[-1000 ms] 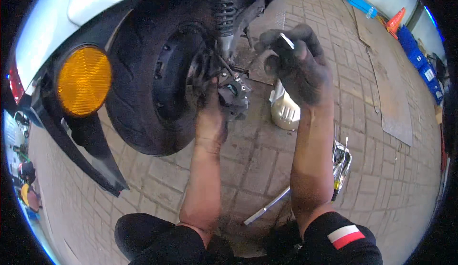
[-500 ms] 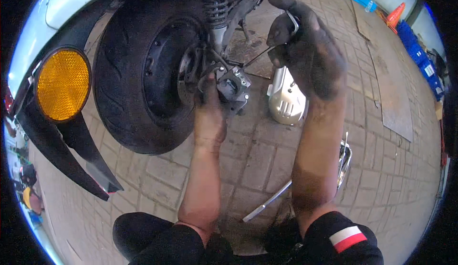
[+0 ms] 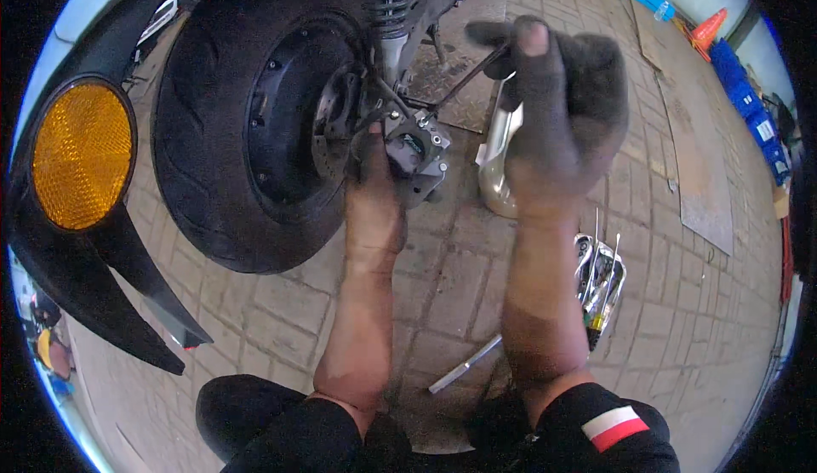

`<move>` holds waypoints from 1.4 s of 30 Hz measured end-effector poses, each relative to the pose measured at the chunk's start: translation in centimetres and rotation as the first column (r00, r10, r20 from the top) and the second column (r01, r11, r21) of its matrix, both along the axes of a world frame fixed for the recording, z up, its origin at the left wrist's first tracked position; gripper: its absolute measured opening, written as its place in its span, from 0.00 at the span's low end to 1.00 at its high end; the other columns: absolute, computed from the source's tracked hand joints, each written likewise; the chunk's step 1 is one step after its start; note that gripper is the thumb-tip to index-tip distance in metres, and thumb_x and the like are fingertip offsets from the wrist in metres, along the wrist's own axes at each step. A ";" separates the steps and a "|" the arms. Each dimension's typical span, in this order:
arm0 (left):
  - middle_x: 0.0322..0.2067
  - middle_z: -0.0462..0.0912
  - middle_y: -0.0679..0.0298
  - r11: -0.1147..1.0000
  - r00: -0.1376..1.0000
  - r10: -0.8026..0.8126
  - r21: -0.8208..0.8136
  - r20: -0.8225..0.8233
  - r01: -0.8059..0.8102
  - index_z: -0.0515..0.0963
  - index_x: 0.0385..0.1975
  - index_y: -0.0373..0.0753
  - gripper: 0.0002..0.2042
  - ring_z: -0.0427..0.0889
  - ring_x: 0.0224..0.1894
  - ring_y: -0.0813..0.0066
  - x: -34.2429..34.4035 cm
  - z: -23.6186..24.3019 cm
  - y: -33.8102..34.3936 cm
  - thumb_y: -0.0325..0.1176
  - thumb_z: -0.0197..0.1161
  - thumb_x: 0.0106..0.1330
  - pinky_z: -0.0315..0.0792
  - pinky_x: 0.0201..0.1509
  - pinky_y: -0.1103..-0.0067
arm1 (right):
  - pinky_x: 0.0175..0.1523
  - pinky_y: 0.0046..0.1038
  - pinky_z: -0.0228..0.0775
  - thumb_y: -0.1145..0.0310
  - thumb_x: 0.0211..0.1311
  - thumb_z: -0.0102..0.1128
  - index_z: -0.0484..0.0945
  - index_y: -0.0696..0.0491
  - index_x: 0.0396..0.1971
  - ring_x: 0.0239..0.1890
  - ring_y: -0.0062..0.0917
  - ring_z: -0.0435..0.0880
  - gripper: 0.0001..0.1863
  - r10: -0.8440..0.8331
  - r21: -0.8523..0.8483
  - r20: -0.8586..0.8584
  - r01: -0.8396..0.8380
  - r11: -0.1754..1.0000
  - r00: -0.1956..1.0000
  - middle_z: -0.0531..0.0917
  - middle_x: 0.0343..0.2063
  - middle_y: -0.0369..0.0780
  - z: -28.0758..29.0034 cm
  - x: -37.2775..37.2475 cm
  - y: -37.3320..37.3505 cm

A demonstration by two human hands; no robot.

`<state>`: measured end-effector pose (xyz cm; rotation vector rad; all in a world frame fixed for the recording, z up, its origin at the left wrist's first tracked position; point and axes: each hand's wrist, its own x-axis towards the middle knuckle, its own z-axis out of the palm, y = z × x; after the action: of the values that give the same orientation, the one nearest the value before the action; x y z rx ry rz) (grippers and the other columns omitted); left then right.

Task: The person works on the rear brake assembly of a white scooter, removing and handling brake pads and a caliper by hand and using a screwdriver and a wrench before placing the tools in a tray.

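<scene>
My left hand (image 3: 371,179), fingers dark with grime, is closed on the grey brake caliper (image 3: 408,153) beside the scooter's black wheel (image 3: 202,137). My right hand (image 3: 562,98), blackened and partly smeared by motion, grips a thin metal tool (image 3: 459,90), apparently a hex key, slanting down to a bolt at the caliper's top. Just above the caliper is the coil-spring shock absorber (image 3: 385,5). A champagne-coloured metal cover (image 3: 495,179) lies on the paving behind my right wrist.
An amber reflector (image 3: 82,154) on a black mudguard juts at left. Hand tools in a metal tray (image 3: 606,269) and a silver bar (image 3: 464,364) lie beside my right forearm. Cardboard sheets (image 3: 698,183), blue mats (image 3: 751,115) and an orange cone (image 3: 705,30) line the right side.
My right hand has shifted right and turned, with the tool now slanting to the caliper. The left hand stays on the caliper. The head view has shifted, moving the reflector leftward.
</scene>
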<state>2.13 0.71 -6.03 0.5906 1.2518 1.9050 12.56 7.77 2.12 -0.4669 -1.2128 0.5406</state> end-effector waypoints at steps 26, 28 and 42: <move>0.52 0.74 0.44 0.999 0.701 0.053 0.042 -0.711 -0.033 0.61 0.63 0.42 0.23 0.76 0.50 0.48 -2.3 -4.1 -0.3 0.22 0.47 0.68 0.69 0.56 0.67 | 0.23 0.25 0.74 0.51 0.68 0.47 0.68 0.63 0.52 0.25 0.29 0.80 0.28 0.772 -0.361 -0.191 -0.774 0.519 0.607 0.78 0.30 0.46 1.9 2.8 0.8; 0.52 0.74 0.45 0.989 0.425 0.116 0.067 -0.897 -0.130 0.61 0.63 0.41 0.23 0.77 0.50 0.49 -1.4 -5.6 0.1 0.22 0.47 0.67 0.69 0.56 0.68 | 0.21 0.22 0.70 0.63 0.64 0.58 0.75 0.63 0.40 0.20 0.22 0.78 0.16 0.005 0.063 0.429 -0.036 0.997 0.903 0.79 0.24 0.43 0.5 2.1 0.1; 0.55 0.74 0.63 0.979 0.971 -0.200 0.001 0.128 0.202 0.66 0.61 0.40 0.24 0.74 0.54 0.71 -1.4 0.2 -1.0 0.46 0.53 0.70 0.68 0.57 0.74 | 0.27 0.27 0.71 0.43 0.65 0.49 0.68 0.59 0.56 0.29 0.25 0.74 0.33 0.995 -0.080 -0.096 -0.996 -0.040 -0.032 0.75 0.34 0.43 -2.2 1.7 6.6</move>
<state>0.69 -0.27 -5.79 0.5583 1.0794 1.7371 14.30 14.40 -0.03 0.5346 -1.3577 1.9681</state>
